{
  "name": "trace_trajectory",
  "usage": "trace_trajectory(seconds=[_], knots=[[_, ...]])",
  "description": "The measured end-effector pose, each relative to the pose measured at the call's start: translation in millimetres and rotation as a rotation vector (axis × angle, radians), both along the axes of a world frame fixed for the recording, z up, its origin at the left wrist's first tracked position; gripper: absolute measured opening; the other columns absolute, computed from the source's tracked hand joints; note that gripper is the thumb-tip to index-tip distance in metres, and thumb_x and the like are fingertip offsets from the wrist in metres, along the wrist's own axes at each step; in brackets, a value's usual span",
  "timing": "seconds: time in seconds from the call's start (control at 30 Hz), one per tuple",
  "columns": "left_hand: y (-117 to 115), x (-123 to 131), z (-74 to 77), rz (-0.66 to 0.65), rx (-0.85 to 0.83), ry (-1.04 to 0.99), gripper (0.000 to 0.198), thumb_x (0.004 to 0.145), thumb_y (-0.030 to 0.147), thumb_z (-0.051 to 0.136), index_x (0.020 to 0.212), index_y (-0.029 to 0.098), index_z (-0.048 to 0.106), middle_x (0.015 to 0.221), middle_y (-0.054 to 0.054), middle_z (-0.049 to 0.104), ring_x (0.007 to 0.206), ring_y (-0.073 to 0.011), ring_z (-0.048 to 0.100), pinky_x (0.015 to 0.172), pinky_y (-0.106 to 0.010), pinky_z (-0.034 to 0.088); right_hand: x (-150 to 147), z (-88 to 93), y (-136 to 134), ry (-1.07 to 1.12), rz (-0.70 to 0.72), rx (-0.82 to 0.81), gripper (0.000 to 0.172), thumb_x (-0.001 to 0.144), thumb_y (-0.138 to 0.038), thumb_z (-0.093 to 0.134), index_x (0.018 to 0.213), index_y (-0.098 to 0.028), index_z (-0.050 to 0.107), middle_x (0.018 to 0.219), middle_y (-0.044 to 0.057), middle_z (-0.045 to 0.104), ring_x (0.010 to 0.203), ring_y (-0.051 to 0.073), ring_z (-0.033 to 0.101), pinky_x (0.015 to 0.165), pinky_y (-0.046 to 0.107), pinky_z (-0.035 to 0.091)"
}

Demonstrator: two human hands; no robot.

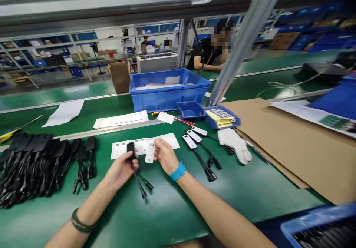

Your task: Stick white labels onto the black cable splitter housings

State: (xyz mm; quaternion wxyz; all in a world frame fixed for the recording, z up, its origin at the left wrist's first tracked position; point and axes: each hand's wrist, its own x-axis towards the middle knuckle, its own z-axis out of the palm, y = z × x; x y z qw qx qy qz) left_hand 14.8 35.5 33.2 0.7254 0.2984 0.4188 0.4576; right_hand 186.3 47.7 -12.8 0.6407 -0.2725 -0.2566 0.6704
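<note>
My left hand is closed around a small black adapter whose short cables hang down toward the green belt. My right hand pinches a white label just right of the adapter, over a white label sheet lying on the belt. A blue band sits on my right wrist and a dark band on my left wrist.
A large pile of black adapters lies at the left. Three labelled adapters and a white glove lie at the right. Behind stand a blue crate, small blue trays, another label sheet, cardboard. A person sits across.
</note>
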Motion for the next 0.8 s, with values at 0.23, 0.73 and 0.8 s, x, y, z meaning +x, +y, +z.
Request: trace_trajectory(seconds=[0.23, 0.73, 0.8], knots=[[-29.8, 7.5, -30.9, -0.333, 0.172, 0.022, 0.034, 0.084, 0.017, 0.064, 0.117, 0.016, 0.055, 0.096, -0.007, 0.060, 0.075, -0.0137, 0.059, 0.071, -0.025, 0.050, 3.1, 4.0, -17.7, -0.448, -0.022, 0.168, 0.023, 0.080, -0.037, 0.067, 0.079, -0.018, 0.052, 0.064, -0.006, 0.049, 0.044, 0.005, 0.044, 0.039, 0.018, 0.035], [-34.3, 8.4, -39.2, -0.445, 0.139, -0.122, 0.052, 0.084, 0.013, 0.064, 0.131, 0.020, 0.043, 0.117, -0.016, 0.062, 0.099, -0.0278, 0.065, 0.091, -0.042, 0.051, 5.3, 15.2, -30.5, -0.738, -0.035, 0.198, 0.018, 0.078, -0.031, 0.071, 0.081, -0.017, 0.059, 0.067, -0.002, 0.052, 0.048, 0.007, 0.049, 0.038, 0.016, 0.045], [-34.1, 8.2, -40.3, -0.446, 0.138, -0.132, 0.052, 0.084, 0.012, 0.063, 0.131, 0.020, 0.043, 0.115, -0.015, 0.063, 0.099, -0.0279, 0.065, 0.091, -0.042, 0.051, 4.0, 16.2, -32.5, -0.766, -0.048, 0.211, 0.017, 0.078, -0.030, 0.070, 0.081, -0.018, 0.059, 0.067, -0.003, 0.052, 0.048, 0.007, 0.050, 0.038, 0.016, 0.046]])
